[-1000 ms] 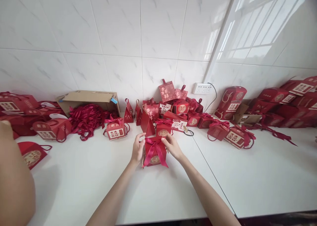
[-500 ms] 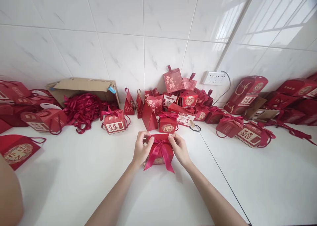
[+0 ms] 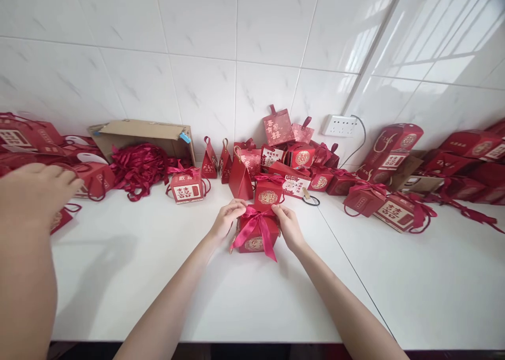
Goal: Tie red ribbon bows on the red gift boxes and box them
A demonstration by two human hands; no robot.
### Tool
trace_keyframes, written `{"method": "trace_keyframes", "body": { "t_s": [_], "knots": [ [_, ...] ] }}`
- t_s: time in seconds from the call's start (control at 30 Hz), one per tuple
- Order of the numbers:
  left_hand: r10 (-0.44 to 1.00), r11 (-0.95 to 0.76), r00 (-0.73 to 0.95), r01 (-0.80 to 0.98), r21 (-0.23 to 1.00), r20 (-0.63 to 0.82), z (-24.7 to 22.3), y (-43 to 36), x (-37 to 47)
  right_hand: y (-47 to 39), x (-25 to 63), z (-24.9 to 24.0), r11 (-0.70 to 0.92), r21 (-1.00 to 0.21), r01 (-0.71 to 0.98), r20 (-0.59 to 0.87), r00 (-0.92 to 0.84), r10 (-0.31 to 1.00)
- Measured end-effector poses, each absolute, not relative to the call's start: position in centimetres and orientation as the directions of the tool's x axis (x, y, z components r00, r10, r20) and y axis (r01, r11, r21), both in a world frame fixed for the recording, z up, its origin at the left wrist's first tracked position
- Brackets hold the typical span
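Observation:
A red gift box (image 3: pixel 246 244) with a gold round emblem stands on the white table in front of me. Across its top front sits a crimson ribbon bow (image 3: pixel 256 220), its two tails hanging down over the face. My left hand (image 3: pixel 229 218) pinches the upper left of the box by the bow. At the upper right, the fingers of my right hand (image 3: pixel 288 224) are closed on the top edge. Directly behind stands another red box (image 3: pixel 268 196) with a similar emblem and ribbon.
At the left, another person's hand (image 3: pixel 43 192) reaches over red boxes. A cardboard box (image 3: pixel 145 129) spills crimson ribbons (image 3: pixel 138 165). Several red gift boxes (image 3: pixel 365 197) line the tiled wall, below a power strip (image 3: pixel 339 125). The white table's (image 3: pixel 244 307) front edge shows below my arms.
The other person's arm has come into view at the left, its hand over the boxes. My hands still hold the bowed box, whose round emblem shows more fully now. The view has shifted slightly.

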State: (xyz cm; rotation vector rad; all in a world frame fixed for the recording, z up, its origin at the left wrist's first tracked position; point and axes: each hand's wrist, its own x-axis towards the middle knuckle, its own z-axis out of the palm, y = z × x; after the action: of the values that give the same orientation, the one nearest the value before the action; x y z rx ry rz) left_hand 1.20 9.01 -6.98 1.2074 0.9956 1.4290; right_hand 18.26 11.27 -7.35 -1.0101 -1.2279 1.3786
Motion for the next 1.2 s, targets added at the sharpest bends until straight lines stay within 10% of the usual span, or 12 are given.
{"method": "trace_keyframes", "body": {
  "t_s": [1.2],
  "knots": [
    [0.995, -0.026, 0.086, -0.309, 0.951, 0.055, -6.7, 8.5, 0.5, 11.7, 19.2, -8.1, -0.016, -0.982, -0.189, 0.035, -0.261, 0.965]
  ]
}}
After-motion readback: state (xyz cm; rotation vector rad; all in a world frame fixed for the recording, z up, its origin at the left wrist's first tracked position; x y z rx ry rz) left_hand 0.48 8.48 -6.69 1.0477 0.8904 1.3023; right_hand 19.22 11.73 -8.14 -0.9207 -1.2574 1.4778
